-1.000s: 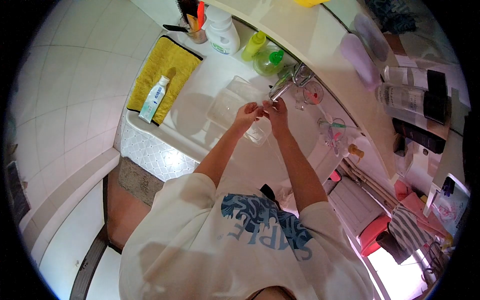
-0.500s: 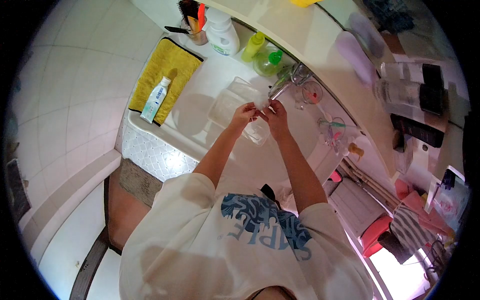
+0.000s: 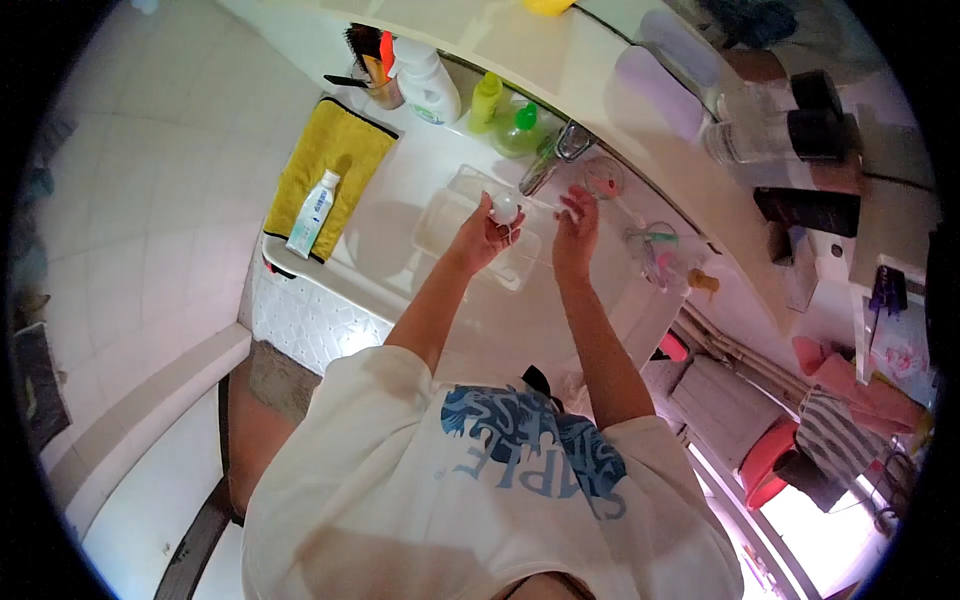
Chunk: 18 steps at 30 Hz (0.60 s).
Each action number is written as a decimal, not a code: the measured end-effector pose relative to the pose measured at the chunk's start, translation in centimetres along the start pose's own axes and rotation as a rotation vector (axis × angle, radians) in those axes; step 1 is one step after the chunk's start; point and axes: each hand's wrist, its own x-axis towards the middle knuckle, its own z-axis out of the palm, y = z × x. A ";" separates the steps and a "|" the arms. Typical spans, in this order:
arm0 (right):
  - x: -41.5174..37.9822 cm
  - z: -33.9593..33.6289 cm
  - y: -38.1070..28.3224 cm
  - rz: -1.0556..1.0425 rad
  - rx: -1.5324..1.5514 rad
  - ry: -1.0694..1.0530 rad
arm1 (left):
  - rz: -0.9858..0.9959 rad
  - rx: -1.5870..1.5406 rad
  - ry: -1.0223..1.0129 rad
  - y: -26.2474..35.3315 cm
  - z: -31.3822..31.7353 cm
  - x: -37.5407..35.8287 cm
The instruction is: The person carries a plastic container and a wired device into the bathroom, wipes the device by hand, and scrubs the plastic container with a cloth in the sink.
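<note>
My left hand [image 3: 484, 238] is closed around a small white translucent round thing [image 3: 504, 208], held over the washbasin [image 3: 380, 270]. Something thin and pale hangs below its fingers. To the right, apart from it, my right hand [image 3: 576, 232] is raised with loosely bent fingers, and a pale spot shows at its fingertips; nothing I can name is in it. Beneath the hands, a clear plastic tray or box [image 3: 436, 232] lies in the basin. The metal faucet [image 3: 540, 172] stands just beyond the hands.
A yellow towel [image 3: 352, 150] with a toothpaste tube [image 3: 314, 214] on it lies at the left. Along the back stand a white detergent bottle [image 3: 428, 88], a yellow-green bottle [image 3: 486, 102] and a green-capped bottle [image 3: 518, 132]. A shelf [image 3: 640, 130] overhangs the right side.
My hands, together near the faucet before, are now apart. The left has the white round thing; the right has moved away to the right. The view has shifted slightly.
</note>
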 end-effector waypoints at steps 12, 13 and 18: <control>3.4 -1.5 -6.8 -0.570 -0.819 -0.110 | 0.042 0.222 -0.380 2.7 7.0 -8.3; 3.1 -1.5 -6.9 -0.545 -0.857 -0.129 | 0.071 0.228 -0.409 2.7 7.5 -9.0; 1.4 -0.7 -5.6 -0.578 -0.952 -0.090 | 0.160 0.297 -0.487 2.3 10.9 -12.7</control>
